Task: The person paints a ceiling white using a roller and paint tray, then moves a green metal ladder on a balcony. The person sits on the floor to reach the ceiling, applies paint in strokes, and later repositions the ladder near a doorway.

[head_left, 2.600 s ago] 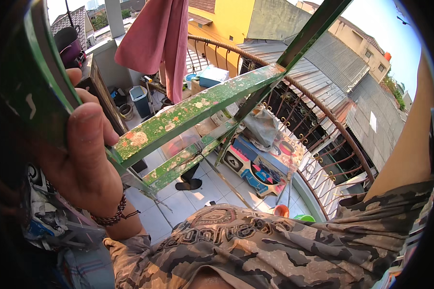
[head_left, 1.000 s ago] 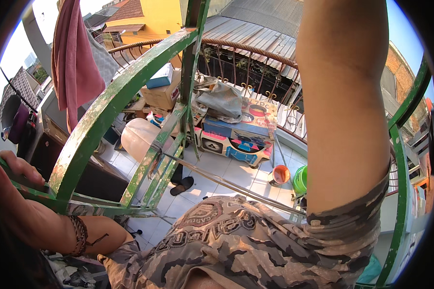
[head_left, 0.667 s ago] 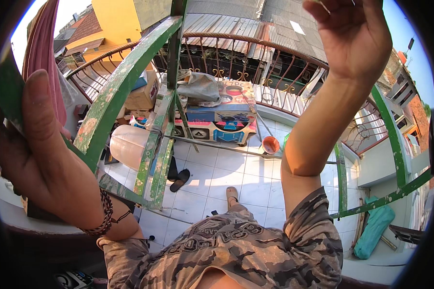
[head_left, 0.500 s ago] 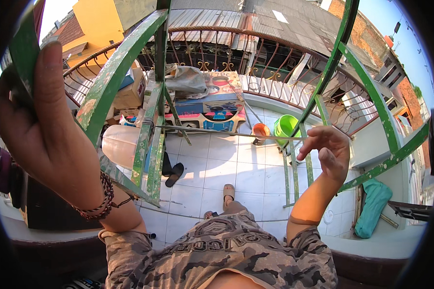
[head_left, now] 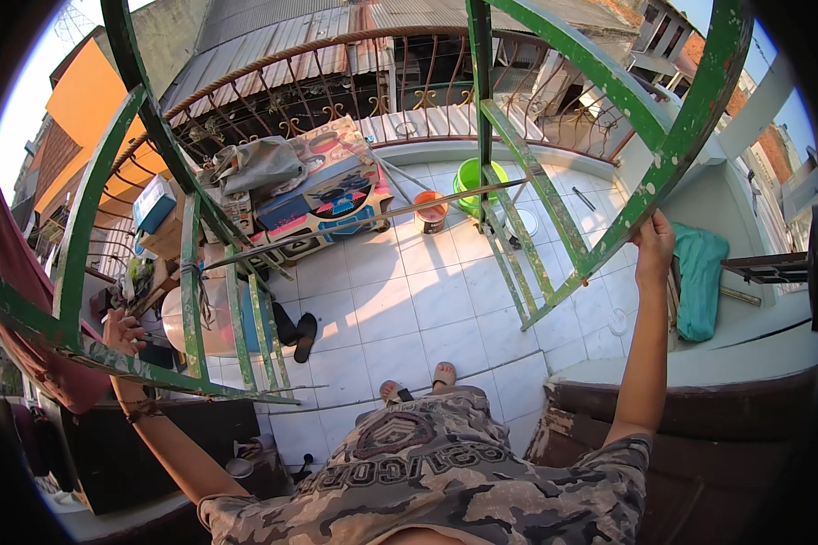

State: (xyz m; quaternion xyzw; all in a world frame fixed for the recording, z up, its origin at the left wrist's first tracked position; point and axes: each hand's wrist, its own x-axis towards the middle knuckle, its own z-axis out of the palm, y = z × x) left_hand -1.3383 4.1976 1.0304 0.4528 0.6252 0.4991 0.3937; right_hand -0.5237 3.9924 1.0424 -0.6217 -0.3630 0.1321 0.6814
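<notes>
A green-painted stepladder with chipped, pale-spotted rails stands spread around me, one side on my left and one on my right. A thin rod runs across between the two sides. My right hand grips the edge of the right-hand rail, its fingers closed against it. My left hand is beside the left-hand rail, with fingers apart and slightly curled; nothing shows in it. The rail crosses near that wrist, and whether the two touch I cannot tell.
White floor tiles lie under the stepladder. Ahead are a printed cardboard box, an orange bucket and a green bucket before a metal railing. Black slippers lie left, a teal wrapped bundle right.
My left hand has dropped from the upper left rail and its fingers have come apart. My right hand has moved right and closed on the right rail. The view has turned rightward.
</notes>
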